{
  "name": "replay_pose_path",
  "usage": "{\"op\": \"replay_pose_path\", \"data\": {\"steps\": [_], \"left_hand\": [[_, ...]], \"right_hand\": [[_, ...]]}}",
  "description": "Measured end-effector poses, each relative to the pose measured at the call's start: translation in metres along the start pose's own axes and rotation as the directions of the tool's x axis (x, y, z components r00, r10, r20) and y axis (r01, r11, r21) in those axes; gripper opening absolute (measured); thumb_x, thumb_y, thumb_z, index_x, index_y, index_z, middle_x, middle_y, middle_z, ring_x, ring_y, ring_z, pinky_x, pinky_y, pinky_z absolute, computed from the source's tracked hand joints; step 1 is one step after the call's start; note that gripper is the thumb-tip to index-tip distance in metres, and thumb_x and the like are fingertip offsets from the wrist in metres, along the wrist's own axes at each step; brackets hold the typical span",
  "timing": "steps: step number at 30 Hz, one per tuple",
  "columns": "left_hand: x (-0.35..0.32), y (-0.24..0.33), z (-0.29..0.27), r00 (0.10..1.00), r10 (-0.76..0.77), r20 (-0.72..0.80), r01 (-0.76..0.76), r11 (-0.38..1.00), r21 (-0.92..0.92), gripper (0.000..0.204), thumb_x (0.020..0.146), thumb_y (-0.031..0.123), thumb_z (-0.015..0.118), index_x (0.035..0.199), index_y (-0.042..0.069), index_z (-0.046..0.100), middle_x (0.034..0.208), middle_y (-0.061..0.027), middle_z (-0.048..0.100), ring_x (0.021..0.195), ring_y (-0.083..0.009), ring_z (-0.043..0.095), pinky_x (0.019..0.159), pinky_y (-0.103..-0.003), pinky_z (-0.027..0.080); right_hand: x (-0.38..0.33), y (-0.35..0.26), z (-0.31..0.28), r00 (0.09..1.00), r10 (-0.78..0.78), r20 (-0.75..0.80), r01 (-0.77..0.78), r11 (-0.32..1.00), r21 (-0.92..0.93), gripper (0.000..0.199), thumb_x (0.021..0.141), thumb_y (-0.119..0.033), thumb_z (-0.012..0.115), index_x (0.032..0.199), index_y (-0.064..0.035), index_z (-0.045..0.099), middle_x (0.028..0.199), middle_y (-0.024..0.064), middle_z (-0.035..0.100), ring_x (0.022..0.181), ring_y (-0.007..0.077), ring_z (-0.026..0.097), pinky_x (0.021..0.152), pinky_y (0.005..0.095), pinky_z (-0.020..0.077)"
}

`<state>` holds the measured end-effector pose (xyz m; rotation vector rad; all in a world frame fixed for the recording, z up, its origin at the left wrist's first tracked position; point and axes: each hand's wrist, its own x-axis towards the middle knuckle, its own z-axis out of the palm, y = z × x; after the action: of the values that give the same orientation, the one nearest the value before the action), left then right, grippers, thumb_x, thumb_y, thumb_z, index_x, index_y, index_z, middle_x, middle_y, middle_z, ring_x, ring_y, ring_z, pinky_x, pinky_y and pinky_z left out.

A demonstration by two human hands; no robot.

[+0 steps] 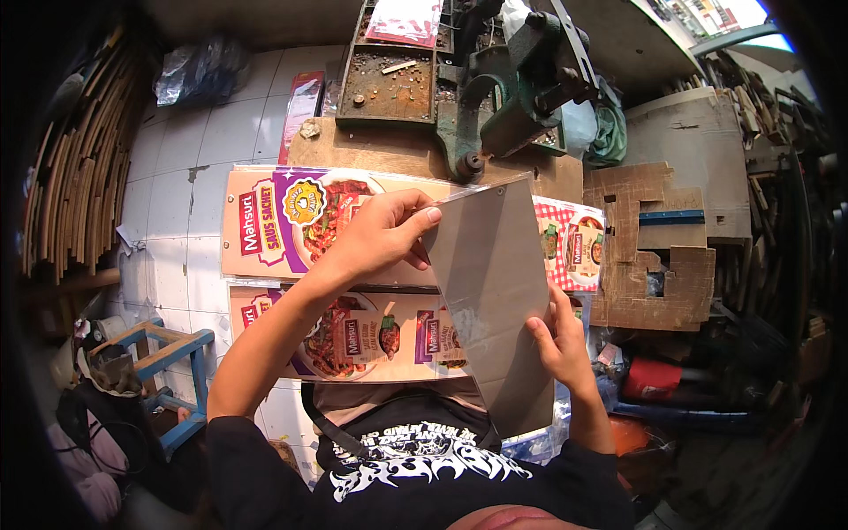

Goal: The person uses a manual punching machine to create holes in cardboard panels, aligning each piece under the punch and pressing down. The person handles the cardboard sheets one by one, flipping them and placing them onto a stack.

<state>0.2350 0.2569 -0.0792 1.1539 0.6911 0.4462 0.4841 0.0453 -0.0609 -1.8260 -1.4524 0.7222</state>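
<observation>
A long, flat grey panel point(495, 309), plain on the side I see, is tilted between my hands above the worktop. A small round hole or eyelet shows near its far corner. My left hand point(384, 234) pinches its far left edge, thumb on top. My right hand point(561, 340) grips its right edge, thumb on the grey face and fingers behind. Beneath lie printed food-picture panels: a far one point(247, 221) in purple and peach, and a near one point(406, 362) in similar colours. The grey panel covers part of both.
A green lever press point(495, 97) stands beyond the panels, beside a dirty metal tray point(384, 84) with small bits. Cut brown cardboard point(609, 300) lies to the right. Stacked strips point(88, 168) lean at left, near a blue frame stool point(168, 362). A green bag point(609, 132) sits behind.
</observation>
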Motion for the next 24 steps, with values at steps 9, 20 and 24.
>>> {"op": "replay_pose_path", "data": {"steps": [9, 20, 24], "left_hand": [[-0.043, -0.007, 0.002, 0.989, 0.033, -0.142, -0.02, 0.995, 0.093, 0.022, 0.098, 0.015, 0.052, 0.107, -0.004, 0.057, 0.083, -0.006, 0.063, 0.067, -0.0115, 0.064, 0.059, -0.024, 0.056], [-0.039, -0.018, -0.002, 0.991, 0.029, -0.128, -0.021, 0.998, 0.064, 0.024, 0.098, 0.018, 0.052, 0.11, -0.003, 0.057, 0.086, -0.0064, 0.064, 0.068, -0.01, 0.064, 0.06, -0.024, 0.055], [-0.035, -0.015, -0.002, 0.991, 0.025, -0.13, -0.019, 0.999, 0.048, 0.025, 0.098, 0.018, 0.052, 0.109, -0.004, 0.057, 0.086, -0.007, 0.065, 0.068, -0.0106, 0.065, 0.061, -0.024, 0.056]], "right_hand": [[0.109, -0.02, -0.047, 0.982, -0.163, 0.1, 0.172, 0.98, -0.1, 0.015, 0.088, -0.011, 0.065, 0.098, -0.0003, 0.068, 0.083, 0.0119, 0.067, 0.071, 0.0168, 0.064, 0.064, 0.0276, 0.0487], [0.269, -0.02, 0.0, 0.999, -0.041, 0.026, 0.048, 0.727, -0.685, 0.025, 0.079, -0.035, 0.069, 0.09, -0.014, 0.075, 0.086, 0.012, 0.071, 0.083, 0.0304, 0.068, 0.075, 0.0408, 0.0528], [0.28, -0.016, 0.009, 0.991, -0.117, -0.064, 0.029, 0.658, -0.752, 0.026, 0.074, -0.034, 0.067, 0.088, -0.0133, 0.075, 0.086, 0.0154, 0.071, 0.084, 0.0332, 0.069, 0.074, 0.0425, 0.0537]]}}
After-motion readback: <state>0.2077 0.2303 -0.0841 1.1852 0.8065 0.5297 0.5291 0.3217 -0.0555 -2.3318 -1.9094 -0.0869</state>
